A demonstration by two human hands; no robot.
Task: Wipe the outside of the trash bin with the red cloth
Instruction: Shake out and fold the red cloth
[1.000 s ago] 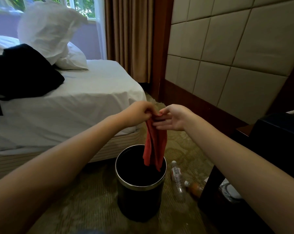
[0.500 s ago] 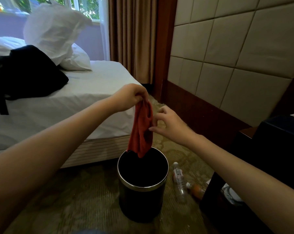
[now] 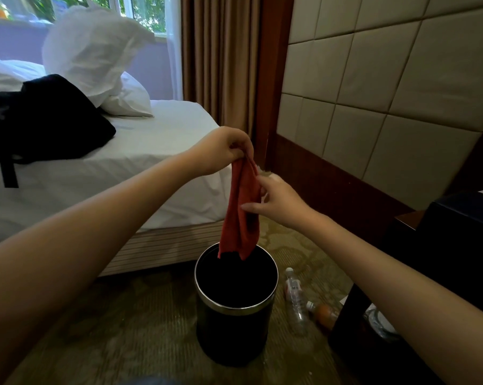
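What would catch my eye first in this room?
A red cloth dangles mid-picture, pinched at its top by the left hand while the right hand pinches its side. Directly below stands a black trash bin with a shiny rim, and a white bed fills the left.

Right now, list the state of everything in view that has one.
red cloth, hanging limp above the bin's mouth
trash bin, upright, lidless
left hand, pinching the cloth's top
right hand, pinching the cloth midway
clear bottle, lying on its side

Trash bin (image 3: 236, 337) interior dark; black bag (image 3: 54, 126) cut by left edge.
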